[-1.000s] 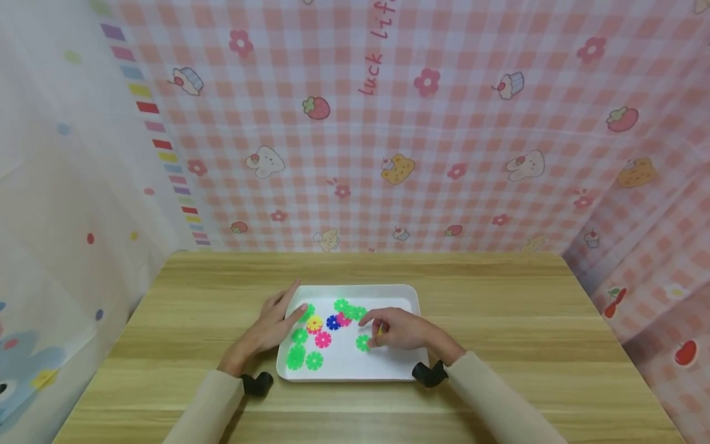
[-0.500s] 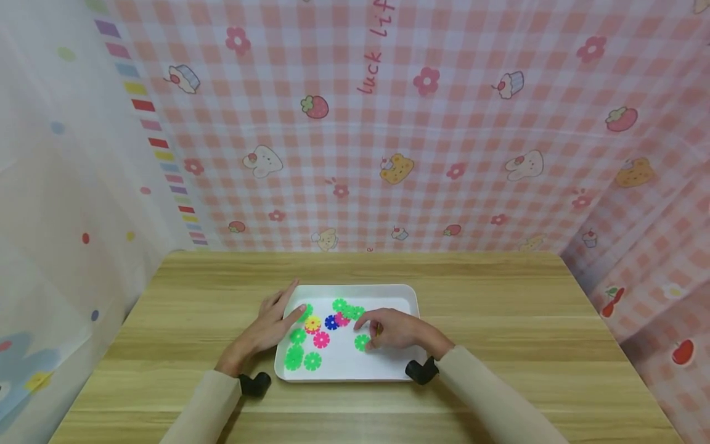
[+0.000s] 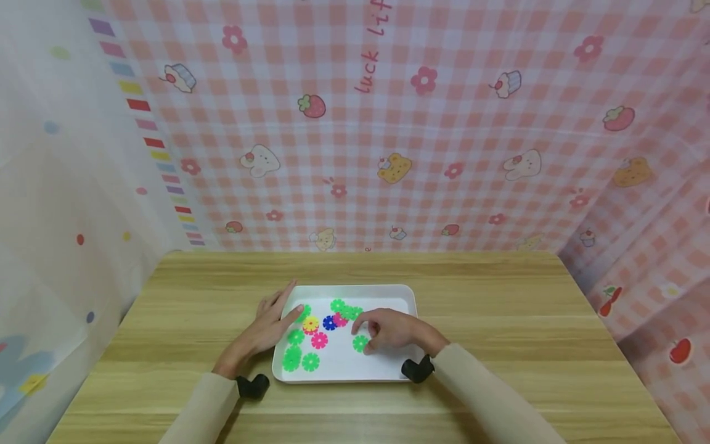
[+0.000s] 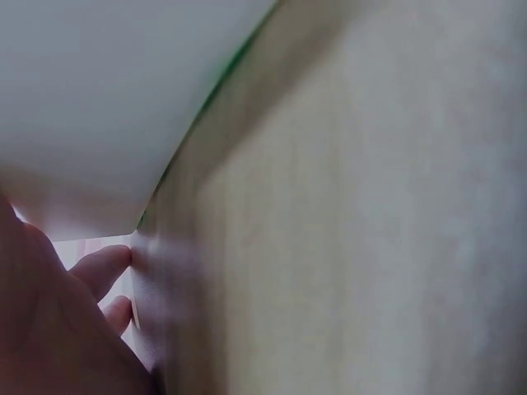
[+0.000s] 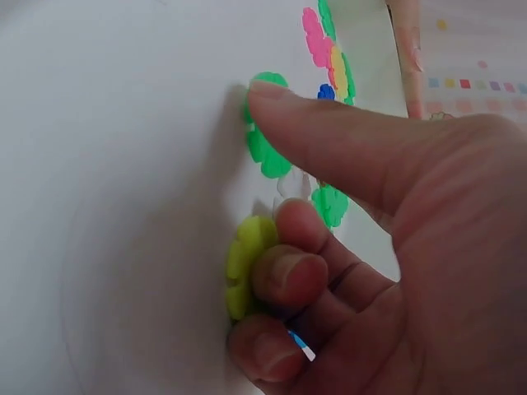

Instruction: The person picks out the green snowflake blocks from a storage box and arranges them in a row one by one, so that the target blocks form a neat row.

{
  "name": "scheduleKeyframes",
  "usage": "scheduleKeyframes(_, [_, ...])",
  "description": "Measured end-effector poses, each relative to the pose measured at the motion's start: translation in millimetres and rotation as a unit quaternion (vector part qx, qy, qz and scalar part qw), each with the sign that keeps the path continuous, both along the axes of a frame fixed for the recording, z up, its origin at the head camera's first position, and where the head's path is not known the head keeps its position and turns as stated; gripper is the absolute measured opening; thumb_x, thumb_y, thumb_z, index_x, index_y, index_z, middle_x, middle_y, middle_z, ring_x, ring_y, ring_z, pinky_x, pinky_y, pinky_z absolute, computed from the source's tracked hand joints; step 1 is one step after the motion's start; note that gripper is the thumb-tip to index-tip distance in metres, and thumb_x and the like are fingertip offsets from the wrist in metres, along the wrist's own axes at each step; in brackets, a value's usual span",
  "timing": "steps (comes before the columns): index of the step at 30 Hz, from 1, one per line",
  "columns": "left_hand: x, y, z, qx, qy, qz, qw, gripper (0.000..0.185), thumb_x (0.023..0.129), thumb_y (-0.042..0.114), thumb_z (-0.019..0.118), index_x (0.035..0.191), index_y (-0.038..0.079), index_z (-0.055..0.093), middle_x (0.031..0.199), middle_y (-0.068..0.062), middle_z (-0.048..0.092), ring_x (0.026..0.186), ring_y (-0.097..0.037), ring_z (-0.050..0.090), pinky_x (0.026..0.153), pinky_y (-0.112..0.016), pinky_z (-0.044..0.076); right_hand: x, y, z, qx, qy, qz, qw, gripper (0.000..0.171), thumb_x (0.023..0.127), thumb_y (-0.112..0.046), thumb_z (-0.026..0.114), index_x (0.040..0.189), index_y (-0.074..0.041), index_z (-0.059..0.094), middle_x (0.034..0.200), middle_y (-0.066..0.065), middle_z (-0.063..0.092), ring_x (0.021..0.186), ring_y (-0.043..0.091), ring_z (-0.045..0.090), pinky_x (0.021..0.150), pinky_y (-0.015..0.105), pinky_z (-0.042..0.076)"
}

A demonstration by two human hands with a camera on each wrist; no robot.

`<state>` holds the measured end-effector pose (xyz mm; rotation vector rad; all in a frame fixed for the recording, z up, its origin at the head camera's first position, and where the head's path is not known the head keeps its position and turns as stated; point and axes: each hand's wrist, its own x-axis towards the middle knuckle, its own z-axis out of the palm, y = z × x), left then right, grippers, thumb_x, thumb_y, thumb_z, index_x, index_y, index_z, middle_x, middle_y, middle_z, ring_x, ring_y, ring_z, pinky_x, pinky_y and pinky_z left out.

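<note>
A white tray [image 3: 355,369] sits on the wooden table and holds several flat snowflake discs in green, pink, blue and yellow. My left hand [image 3: 266,330] lies with straight fingers on the tray's left rim, its index tip by a green disc [image 3: 304,311]. My right hand [image 3: 391,330] is over the right part of the tray. In the right wrist view its curled fingers [image 5: 288,271] hold a yellow-green disc [image 5: 240,263], and its thumb [image 5: 329,136] presses a green disc [image 5: 268,156] flat on the tray. The left wrist view is blurred and shows only fingers [image 4: 103,267] against the tray's white edge [image 4: 99,99].
Loose discs lie near the tray's left side: pink [image 3: 318,340], blue [image 3: 330,322], yellow on pink [image 3: 310,324] and a green pair [image 3: 292,357]. A pink chequered cloth [image 3: 388,154] hangs behind the table, with curtains on both sides. Bare wood [image 3: 499,308] surrounds the tray.
Almost nothing. My right hand has edged slightly left over the green disc. My left hand stays on the tray's rim.
</note>
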<state>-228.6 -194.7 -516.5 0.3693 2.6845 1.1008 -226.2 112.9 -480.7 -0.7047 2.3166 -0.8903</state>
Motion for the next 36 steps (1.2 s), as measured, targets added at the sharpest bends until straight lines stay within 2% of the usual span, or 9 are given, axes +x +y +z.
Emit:
scheduleKeyframes(8, [-0.6,-1.1,-0.4,0.000,-0.002,0.000,1.0000,0.077,0.102,0.059,0.036,0.161,0.021,0.005,0.166,-0.013,0.013,0.151,-0.039,0.005,0.117,-0.060,-0.012,-1.8,-3.7,-0.5,0.019,0.014,-0.009,1.000,0.026,0.085,-0.013,0.079,0.106,-0.024,0.068,0.073,-0.001,0.050,0.069,0.014,0.047,0.065,0.027,0.036])
scheduleKeyframes(19, [0.9,-0.7,0.1,0.011,0.007,0.002,0.9999,0.075,0.102,0.056,0.039,0.161,0.022,0.008,0.165,-0.011,0.016,0.151,-0.041,0.006,0.117,-0.060,-0.013,2.6,-6.8,1.4,0.020,0.022,-0.019,0.999,0.025,0.082,-0.012,0.081,0.096,-0.019,0.062,0.072,-0.001,0.049,0.070,0.014,0.047,0.065,0.027,0.037])
scheduleKeyframes(29, [2.3,0.5,-1.4,0.010,-0.001,0.005,0.9999,0.073,0.103,0.055,0.038,0.161,0.022,0.008,0.165,-0.012,0.017,0.151,-0.040,0.004,0.117,-0.059,-0.014,4.0,-6.6,-0.1,0.004,0.031,-0.020,0.999,0.024,0.083,-0.007,0.079,0.096,-0.015,0.060,0.078,-0.002,0.051,0.079,0.015,0.050,0.071,0.028,0.041])
scheduleKeyframes(36, [1.9,0.7,0.4,0.008,-0.004,0.003,1.0000,0.073,0.103,0.056,0.036,0.161,0.022,0.007,0.166,-0.010,0.015,0.151,-0.040,0.003,0.117,-0.058,-0.014,1.7,-6.5,0.7,0.003,0.040,-0.015,0.999,0.022,0.085,-0.007,0.077,0.096,-0.017,0.061,0.082,-0.003,0.055,0.080,0.015,0.051,0.073,0.028,0.043])
